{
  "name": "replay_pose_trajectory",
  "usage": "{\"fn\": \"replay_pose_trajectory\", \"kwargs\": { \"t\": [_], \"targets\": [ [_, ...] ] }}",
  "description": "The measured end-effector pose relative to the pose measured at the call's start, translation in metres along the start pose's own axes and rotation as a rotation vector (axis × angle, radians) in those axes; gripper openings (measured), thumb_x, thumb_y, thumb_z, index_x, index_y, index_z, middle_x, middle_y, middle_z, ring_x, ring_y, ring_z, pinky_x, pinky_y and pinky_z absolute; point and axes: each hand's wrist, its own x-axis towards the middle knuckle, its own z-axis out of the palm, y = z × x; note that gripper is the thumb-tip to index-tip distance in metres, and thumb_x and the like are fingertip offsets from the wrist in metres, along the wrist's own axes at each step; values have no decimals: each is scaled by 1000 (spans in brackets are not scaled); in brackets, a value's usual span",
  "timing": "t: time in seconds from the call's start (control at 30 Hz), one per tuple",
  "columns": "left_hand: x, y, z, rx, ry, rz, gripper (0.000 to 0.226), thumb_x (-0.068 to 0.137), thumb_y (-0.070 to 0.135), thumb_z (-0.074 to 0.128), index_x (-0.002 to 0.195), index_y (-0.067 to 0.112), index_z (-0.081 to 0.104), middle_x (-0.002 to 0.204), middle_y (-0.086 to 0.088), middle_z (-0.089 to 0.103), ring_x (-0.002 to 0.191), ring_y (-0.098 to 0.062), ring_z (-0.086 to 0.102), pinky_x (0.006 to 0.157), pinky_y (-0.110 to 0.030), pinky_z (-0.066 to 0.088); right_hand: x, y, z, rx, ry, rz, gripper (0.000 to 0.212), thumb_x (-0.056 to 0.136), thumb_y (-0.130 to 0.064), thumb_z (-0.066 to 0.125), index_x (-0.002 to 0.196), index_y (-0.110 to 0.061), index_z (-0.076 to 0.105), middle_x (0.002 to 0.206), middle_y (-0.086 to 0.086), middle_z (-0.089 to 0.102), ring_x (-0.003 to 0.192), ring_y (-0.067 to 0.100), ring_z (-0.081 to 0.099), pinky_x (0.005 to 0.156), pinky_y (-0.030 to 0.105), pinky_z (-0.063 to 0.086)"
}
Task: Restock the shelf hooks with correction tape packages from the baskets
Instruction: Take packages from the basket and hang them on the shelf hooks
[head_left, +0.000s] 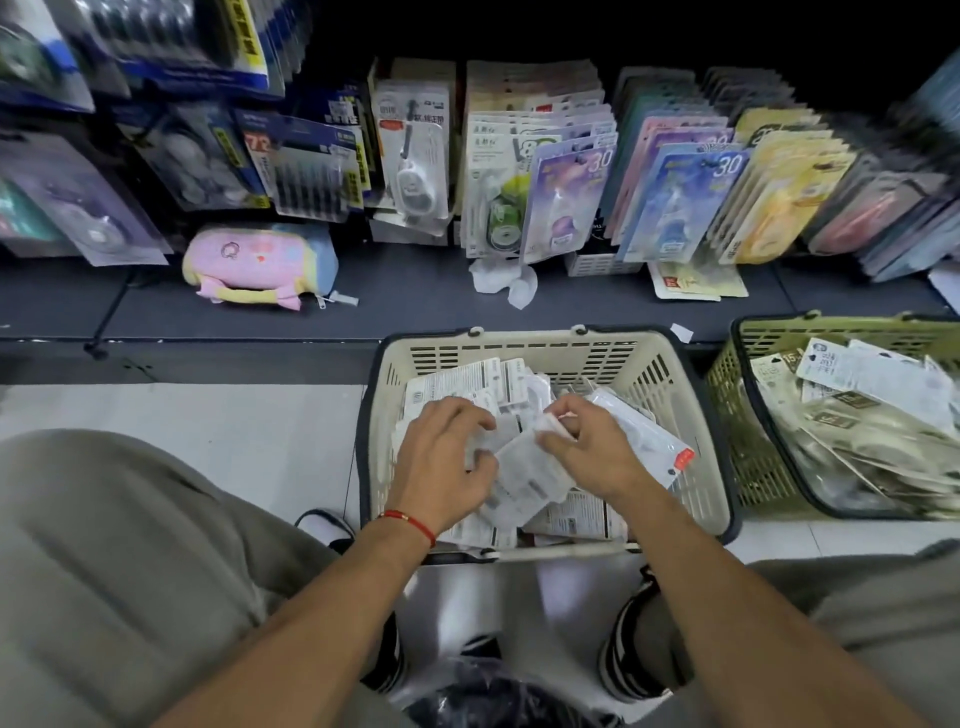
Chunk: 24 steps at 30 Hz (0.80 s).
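A pink plush pouch (260, 265) lies on the dark shelf base at left. My left hand (441, 457), fingers curled, grips white correction tape packages (524, 478) inside the beige basket (691, 467) on the floor before me. My right hand (592, 441) pinches the top edge of the same stack. Above, further packages hang in rows on the shelf hooks (566, 171). At right, touching the shelf base, a green basket (737, 415) holds more packages.
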Motion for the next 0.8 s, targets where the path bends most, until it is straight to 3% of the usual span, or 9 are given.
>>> {"fn": "replay_pose_trajectory", "kwargs": {
  "t": [0.07, 0.17, 0.27, 0.37, 0.47, 0.53, 0.6, 0.67, 0.8],
  "targets": [
    [-1, 6, 4, 64, 25, 119, 37, 81, 37, 61, 110, 16, 72, 119, -4, 63, 115, -28, 58, 101, -53, 47, 5, -8, -9, 59, 92, -8, 11, 101, -19, 68, 107, -24, 60, 111, 1, 72, 102, 24, 69, 79, 36, 55],
    [-4, 10, 12, 184, -259, 122, 76, 83, 68, 58, 149, 30, 52, 161, -6, 38, 153, -30, 27, 125, -65, 14, 8, -18, -13, 305, 158, 56, 11, 104, -27, 63, 114, -23, 59, 117, 7, 72, 108, 30, 71, 93, 49, 59],
    [-3, 8, 20, 220, -452, 24, 106, 83, 74, 64, 166, 38, 9, 176, 6, -1, 162, -21, -5, 129, -59, -3, 9, -27, -9, 561, 83, 191, 15, 109, -28, 54, 123, -25, 56, 113, 6, 76, 98, 23, 75, 69, 41, 64],
    [0, 4, 18, 92, -333, 3, 90, 92, 38, 77, 164, 35, 24, 172, 1, 23, 158, -25, 23, 125, -56, 29, 7, -34, -6, 738, -78, 287, 26, 109, -35, 53, 127, -17, 60, 113, 13, 76, 95, 27, 78, 70, 43, 64],
    [7, -3, 12, -123, -157, -113, 64, 95, 23, 76, 150, 39, 49, 134, 7, 66, 111, -12, 63, 90, -28, 58, 7, -30, -10, 850, -177, 300, 51, 106, -52, 51, 126, -7, 62, 108, 22, 74, 88, 34, 77, 76, 46, 65],
    [10, -3, 7, -290, -158, -274, 55, 97, 30, 74, 143, 47, 50, 115, 20, 70, 94, -3, 67, 72, -10, 52, 10, -17, -15, 539, -65, 203, 48, 106, -53, 49, 131, -14, 63, 118, 17, 74, 93, 30, 75, 83, 49, 65],
    [12, -7, 6, -494, -119, -419, 51, 95, 28, 76, 135, 46, 51, 110, 22, 70, 98, 0, 69, 71, -10, 53, 13, 10, -26, -194, 61, 11, 42, 101, -38, 65, 141, -26, 58, 141, 9, 62, 122, 27, 65, 103, 51, 55],
    [13, -13, 4, -620, -75, -523, 49, 91, 27, 81, 127, 46, 54, 113, 19, 74, 104, -1, 71, 82, -19, 56, 13, 40, -30, -678, -94, -88, 80, 90, -22, 78, 158, -36, 38, 170, 1, 26, 156, 29, 26, 124, 55, 29],
    [18, -20, -3, -744, -63, -642, 51, 82, 32, 89, 126, 34, 64, 115, 8, 77, 108, -15, 73, 93, -41, 60, 6, 72, -19, -776, -192, -154, 97, 91, -6, 73, 164, -43, 21, 175, -9, 6, 162, 25, 11, 128, 51, 24]
  ]
}}
